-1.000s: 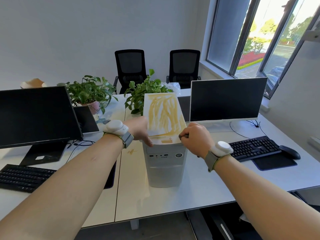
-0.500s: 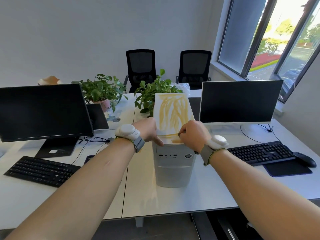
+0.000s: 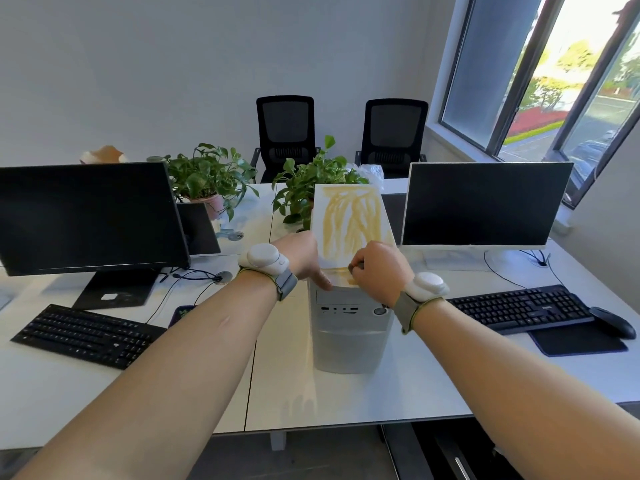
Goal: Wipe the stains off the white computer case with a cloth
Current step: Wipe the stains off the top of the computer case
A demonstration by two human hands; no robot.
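The white computer case [image 3: 349, 334] stands upright on the desk, its top [image 3: 351, 220] smeared with yellow-brown streaks. My left hand [image 3: 299, 252] holds the case's top left edge, thumb lying across the front rim. Over the near end of the top, my right hand [image 3: 379, 268] is curled into a fist. Only a small dark scrap [image 3: 357, 266] shows between its thumb and fingers, seemingly the cloth; the rest is hidden in the fist. A yellow smear lies on the rim just under that hand.
Black monitors stand left [image 3: 86, 216] and right [image 3: 485, 202] of the case, each with a keyboard [image 3: 86, 336] [image 3: 519, 308] in front. A mouse [image 3: 613, 322] sits far right. Two potted plants [image 3: 311, 188] [image 3: 207, 178] stand behind the case, two black chairs beyond.
My right fist has slid a little left along the case's front top edge. My left hand has kept its hold. My head view has shifted slightly.
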